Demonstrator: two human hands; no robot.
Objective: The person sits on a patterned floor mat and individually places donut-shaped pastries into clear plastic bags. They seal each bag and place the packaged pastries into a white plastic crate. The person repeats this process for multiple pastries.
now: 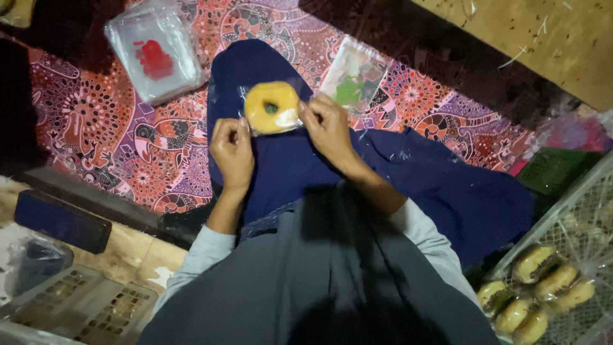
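The fingertips of the right hand (pixel 329 128) pinch the right edge of a small clear bag (pixel 273 108), and inside that bag sits a round yellow pastry (pixel 271 107) with a dark green dot at its middle. The left hand (pixel 231 148) is curled in at the bag's lower left corner, fingers bent toward the palm; it touches the plastic there, though whether it truly grips the corner I cannot tell from here. The bagged pastry is held just over the person's lap, above the dark blue cloth (pixel 287 166) that drapes the knees. Pale grey sleeves run back from both wrists. Beyond the lap lies a patterned mat (pixel 115 128) in reds, oranges and purples. On it, to the upper left, rests a stack of empty clear bags with a red print (pixel 155 57); just beyond the right hand lies another clear bag with a green print (pixel 352 80). Down at the far right, a white wire basket (pixel 575 211) holds several more wrapped pastries (pixel 543 281), packed close together.
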